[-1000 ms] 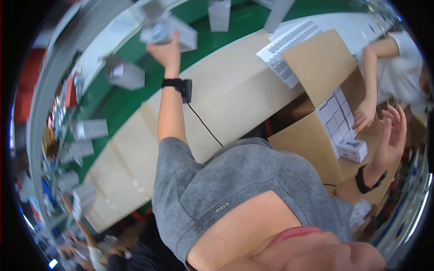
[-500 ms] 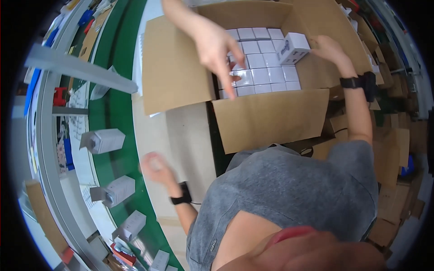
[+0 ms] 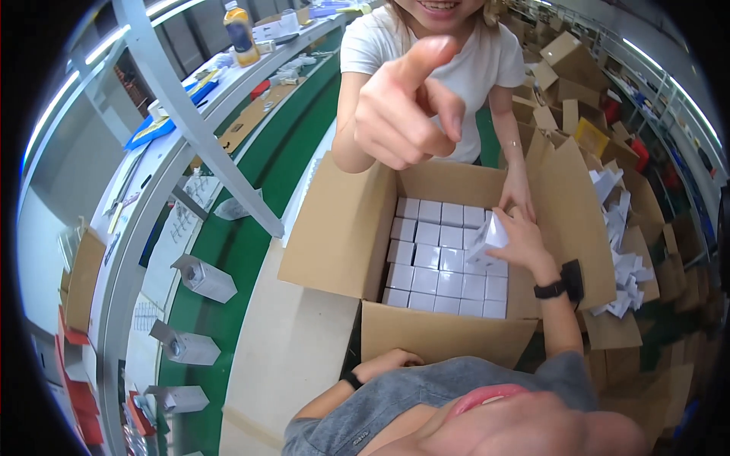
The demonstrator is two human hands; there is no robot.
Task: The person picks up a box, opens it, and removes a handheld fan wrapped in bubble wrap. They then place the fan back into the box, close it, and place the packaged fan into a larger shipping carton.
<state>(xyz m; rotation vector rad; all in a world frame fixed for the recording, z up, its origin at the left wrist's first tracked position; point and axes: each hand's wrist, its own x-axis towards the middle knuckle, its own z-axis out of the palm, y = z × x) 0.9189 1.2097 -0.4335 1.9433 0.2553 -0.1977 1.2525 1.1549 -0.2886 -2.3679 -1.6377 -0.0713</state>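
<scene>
A large open cardboard box (image 3: 445, 338) stands in front of me, holding rows of small white boxes (image 3: 426, 257). My right hand (image 3: 525, 242) is closed on one small white box (image 3: 487, 237), tilted above the rows at the right side. My left hand (image 3: 389, 366) rests at the near flap, close to my body. Its fingers are partly hidden, so their grip is unclear. Across the carton, a co-worker's hand (image 3: 407, 110) points with a finger. The co-worker's other hand (image 3: 518, 191) reaches down beside my right hand.
Along the left runs a green conveyor belt (image 3: 228, 334) carrying several small white boxes with raised flaps (image 3: 207, 280). A grey metal post (image 3: 205, 137) slants beside it. Behind is a shelf with a bottle (image 3: 241, 34). Cardboard and white scraps (image 3: 625, 277) lie at the right.
The view has tilted up, showing the co-worker's upper body. My left hand has moved from the table's left side to the near flap. The co-worker's pointing hand has risen toward the camera.
</scene>
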